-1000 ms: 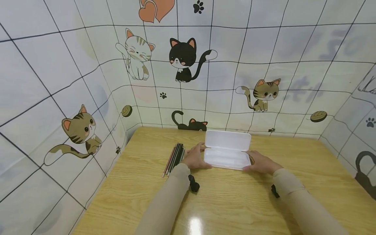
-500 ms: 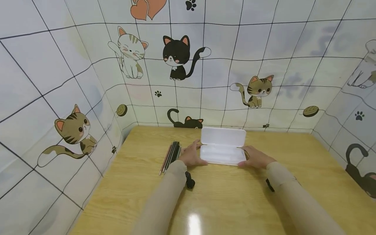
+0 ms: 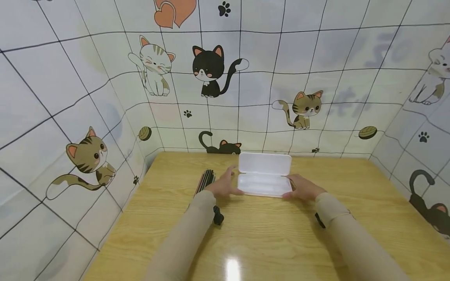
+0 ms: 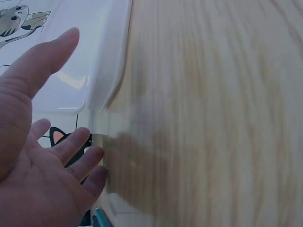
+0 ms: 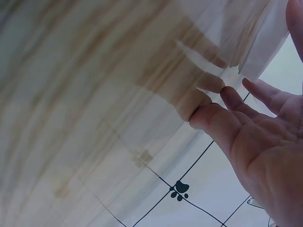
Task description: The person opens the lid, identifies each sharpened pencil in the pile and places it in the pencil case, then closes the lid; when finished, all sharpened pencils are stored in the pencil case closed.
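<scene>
Head view: loosely spread, empty hands (image 3: 224,186) (image 3: 304,187) flank a smooth, rectangular white case (image 3: 263,185) on grained wood (image 3: 274,234).

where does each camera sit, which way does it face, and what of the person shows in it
Head: worn on the head, looks forward and down at an open white rectangular plastic case on a yellowish wooden table; left hand, right hand and beige sleeves show.
Left wrist: worn there, looks at part of the case and table; only the left hand shows.
Right wrist: worn there, looks at table, case edge and white paw-print wall covering; only the right hand shows.
Head and left wrist share the left hand and case.
</scene>
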`<state>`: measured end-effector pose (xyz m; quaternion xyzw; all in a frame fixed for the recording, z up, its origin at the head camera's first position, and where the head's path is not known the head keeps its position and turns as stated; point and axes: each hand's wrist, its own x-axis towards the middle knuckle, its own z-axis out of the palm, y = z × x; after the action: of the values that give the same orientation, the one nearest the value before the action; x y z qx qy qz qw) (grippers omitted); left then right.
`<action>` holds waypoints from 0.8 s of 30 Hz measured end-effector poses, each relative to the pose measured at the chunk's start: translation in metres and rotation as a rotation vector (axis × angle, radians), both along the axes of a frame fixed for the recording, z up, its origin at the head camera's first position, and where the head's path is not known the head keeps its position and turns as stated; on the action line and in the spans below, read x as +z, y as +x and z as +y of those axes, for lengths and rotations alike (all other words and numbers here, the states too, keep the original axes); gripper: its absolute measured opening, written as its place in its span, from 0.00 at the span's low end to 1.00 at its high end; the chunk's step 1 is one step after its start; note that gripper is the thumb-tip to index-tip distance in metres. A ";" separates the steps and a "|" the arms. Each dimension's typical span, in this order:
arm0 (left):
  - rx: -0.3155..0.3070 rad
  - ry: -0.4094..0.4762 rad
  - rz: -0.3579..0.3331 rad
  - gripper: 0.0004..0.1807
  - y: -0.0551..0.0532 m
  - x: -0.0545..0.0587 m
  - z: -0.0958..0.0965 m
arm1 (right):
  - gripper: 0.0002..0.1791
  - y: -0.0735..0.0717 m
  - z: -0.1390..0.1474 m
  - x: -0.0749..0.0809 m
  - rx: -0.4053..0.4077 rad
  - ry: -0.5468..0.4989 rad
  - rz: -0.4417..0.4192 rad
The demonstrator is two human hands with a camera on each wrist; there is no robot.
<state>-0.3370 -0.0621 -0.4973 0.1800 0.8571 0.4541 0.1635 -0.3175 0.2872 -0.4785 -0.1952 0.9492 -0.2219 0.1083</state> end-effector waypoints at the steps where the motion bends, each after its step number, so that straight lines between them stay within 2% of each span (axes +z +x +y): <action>1: -0.001 0.017 -0.009 0.64 0.001 0.001 -0.002 | 0.55 0.001 0.001 -0.001 0.004 0.002 0.005; 4: -0.010 0.049 -0.019 0.52 0.003 0.008 -0.011 | 0.54 0.001 0.002 -0.004 0.012 -0.001 0.007; 9: 0.006 0.061 0.044 0.38 0.001 0.016 -0.025 | 0.54 0.001 0.001 -0.007 0.017 -0.005 0.013; 16: 0.061 0.063 0.072 0.34 0.002 0.020 -0.045 | 0.54 -0.002 0.000 -0.007 0.030 -0.005 0.013; 24: 0.069 0.072 0.034 0.35 0.003 0.023 -0.053 | 0.55 -0.003 0.003 -0.006 0.010 0.009 0.015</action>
<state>-0.3337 -0.1152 -0.4743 0.1637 0.8487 0.4867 0.1263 -0.3202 0.2902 -0.4841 -0.2009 0.9500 -0.2156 0.1030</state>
